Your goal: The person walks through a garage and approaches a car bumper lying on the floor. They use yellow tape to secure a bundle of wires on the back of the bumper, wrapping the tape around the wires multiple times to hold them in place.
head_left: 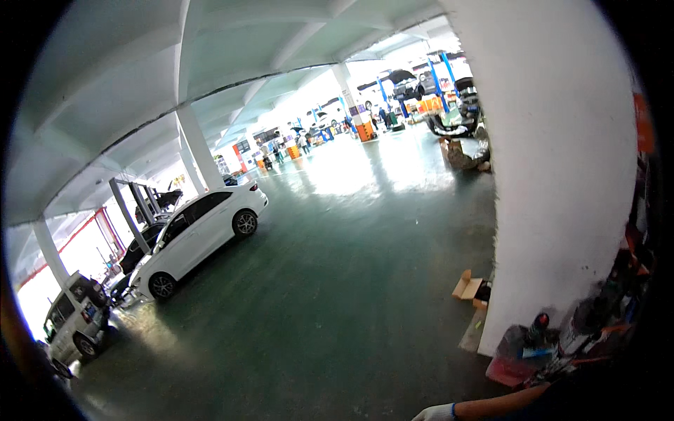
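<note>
My right hand (437, 412), in a white knitted glove with a blue cuff, shows at the lower edge. Its bare forearm (502, 404) reaches in from the lower right. The picture's edge cuts off the fingers, so I cannot tell whether they hold anything. Nearest to this arm is a red tray (507, 365) at the foot of a white pillar (554, 175), cluttered with bottles and small parts. A dark bottle with a red top (539, 324) stands among them. My left hand is out of view.
The green workshop floor (337, 302) stretches ahead. An opened cardboard box (466, 286) lies beside the pillar. A white sedan (200, 231) and an off-road vehicle (76, 319) are parked on the left. Blue car lifts (439, 83) and several people stand far back.
</note>
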`<state>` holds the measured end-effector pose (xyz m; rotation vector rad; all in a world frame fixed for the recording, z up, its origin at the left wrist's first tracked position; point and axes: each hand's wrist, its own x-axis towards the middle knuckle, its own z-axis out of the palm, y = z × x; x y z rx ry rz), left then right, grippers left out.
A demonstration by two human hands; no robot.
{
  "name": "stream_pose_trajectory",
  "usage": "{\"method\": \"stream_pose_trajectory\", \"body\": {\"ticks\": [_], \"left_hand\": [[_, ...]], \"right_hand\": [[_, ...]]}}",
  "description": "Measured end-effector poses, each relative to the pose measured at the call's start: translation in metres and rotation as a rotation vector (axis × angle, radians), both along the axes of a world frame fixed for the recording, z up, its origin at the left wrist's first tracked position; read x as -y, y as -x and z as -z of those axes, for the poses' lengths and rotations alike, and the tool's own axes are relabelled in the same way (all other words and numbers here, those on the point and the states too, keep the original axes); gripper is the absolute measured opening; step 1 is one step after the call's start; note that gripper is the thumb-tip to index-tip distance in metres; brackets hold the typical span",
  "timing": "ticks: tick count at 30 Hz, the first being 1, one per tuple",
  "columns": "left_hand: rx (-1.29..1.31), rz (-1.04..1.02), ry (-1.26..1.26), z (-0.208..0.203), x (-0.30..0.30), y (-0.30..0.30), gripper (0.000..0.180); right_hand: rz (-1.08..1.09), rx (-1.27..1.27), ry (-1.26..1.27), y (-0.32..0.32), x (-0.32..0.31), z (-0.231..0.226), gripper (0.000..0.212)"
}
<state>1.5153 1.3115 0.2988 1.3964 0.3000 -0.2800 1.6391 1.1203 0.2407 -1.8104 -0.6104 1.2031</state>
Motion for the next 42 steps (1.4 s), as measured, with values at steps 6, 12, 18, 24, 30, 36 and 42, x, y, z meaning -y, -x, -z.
{"method": "stream_pose_trajectory", "body": {"ticks": [6,12,18,24,30,36,42], "left_hand": [[0.267,0.302,-0.485,-0.014,-0.059,-0.152,0.021],[-0.112,0.284,-0.157,-0.013,-0.065,-0.265,0.026],[-0.074,0.226,-0.061,-0.01,-0.068,-0.411,0.027],[0.05,0.292,-0.506,-0.023,-0.065,-0.546,0.026],[0.0,0.313,-0.394,-0.02,-0.027,-0.668,0.024],[0.111,0.551,-0.411,-0.009,0.005,-0.838,0.03],[0.142,0.702,-0.201,-0.001,0.046,-1.024,0.029]], "right_hand": [[0.162,0.077,0.041,-0.105,-0.023,-0.024,0.035],[0.194,0.104,-0.004,-0.203,-0.031,0.009,0.038],[0.206,-0.019,-0.156,-0.356,-0.048,0.026,0.034],[0.168,-0.116,-0.18,-0.506,-0.036,-0.01,0.026],[0.256,-0.009,-0.164,-0.61,0.0,0.015,0.031],[0.453,0.079,-0.157,-0.731,0.05,0.039,0.029],[0.719,-0.093,-0.206,-0.863,0.1,0.007,0.026]]}}
